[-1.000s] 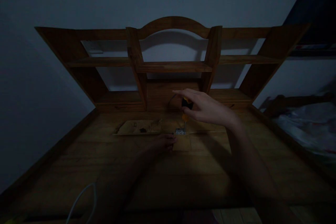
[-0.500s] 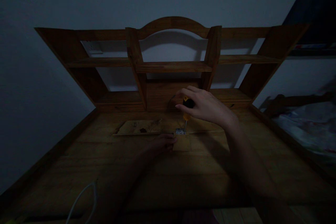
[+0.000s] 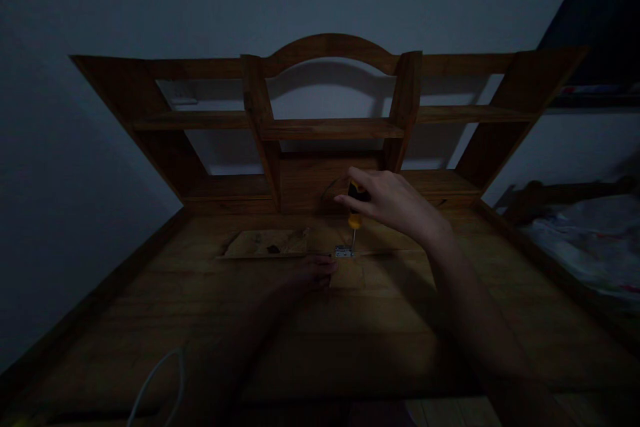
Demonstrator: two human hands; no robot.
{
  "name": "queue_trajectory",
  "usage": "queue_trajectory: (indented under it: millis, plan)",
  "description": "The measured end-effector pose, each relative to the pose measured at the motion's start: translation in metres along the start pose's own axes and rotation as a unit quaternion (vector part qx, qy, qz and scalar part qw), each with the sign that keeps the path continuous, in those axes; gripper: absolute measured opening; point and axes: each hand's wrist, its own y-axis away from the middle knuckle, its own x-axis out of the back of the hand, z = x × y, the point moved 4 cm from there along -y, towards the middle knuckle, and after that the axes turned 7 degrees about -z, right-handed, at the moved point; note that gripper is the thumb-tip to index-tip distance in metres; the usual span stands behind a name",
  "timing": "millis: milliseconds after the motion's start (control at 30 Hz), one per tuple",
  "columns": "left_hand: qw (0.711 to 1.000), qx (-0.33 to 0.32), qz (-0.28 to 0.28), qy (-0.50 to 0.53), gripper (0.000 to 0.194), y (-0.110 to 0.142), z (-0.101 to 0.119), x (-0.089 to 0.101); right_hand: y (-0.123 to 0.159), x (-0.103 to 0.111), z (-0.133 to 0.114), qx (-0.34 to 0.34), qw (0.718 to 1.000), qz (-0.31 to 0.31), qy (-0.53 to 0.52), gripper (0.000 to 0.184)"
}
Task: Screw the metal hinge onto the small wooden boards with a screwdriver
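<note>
A screwdriver [image 3: 355, 221] with a yellow and black handle is gripped in my right hand [image 3: 387, 197], the fingers wrapped round its top. Its thin metal shaft points down, with the tip at the right end of a small metal hinge [image 3: 343, 251]. The hinge lies at the far edge of a small wooden block [image 3: 349, 273] on the wooden desk top [image 3: 400, 347]. From the left, my left hand [image 3: 316, 268] closes its fingers at the block's left edge, close to the hinge. Deep shadow hides part of that hand.
Left of the hinge lies a rough wooden board [image 3: 265, 242] with dark knots. A wooden shelf unit [image 3: 333, 128] stands at the back against the wall. A white cable [image 3: 155, 373] loops at the front left. Plastic bags [image 3: 590, 240] lie beyond the desk at right.
My right hand has shifted its fingers slightly on the screwdriver handle, with the wrist a little lower. The tip stays at the hinge, and my left hand keeps its place.
</note>
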Motion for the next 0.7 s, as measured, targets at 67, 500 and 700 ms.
queue_trajectory:
  millis: [67,500,700]
  plan:
    - [1.0,0.008,0.008,-0.002,0.029,0.0,-0.0011,0.0016,-0.0005,-0.0002,0.0018,-0.01,1.0,0.002,0.006,0.037]
    - [1.0,0.012,0.018,-0.008,0.027,0.001,-0.0025,0.0053,0.0001,0.0004,-0.0004,0.049,0.995,-0.013,-0.088,0.041]
    - [0.999,0.009,0.041,0.012,0.027,0.0009,-0.0033,0.0056,-0.0035,-0.0006,0.0056,-0.026,1.0,0.008,0.016,0.039]
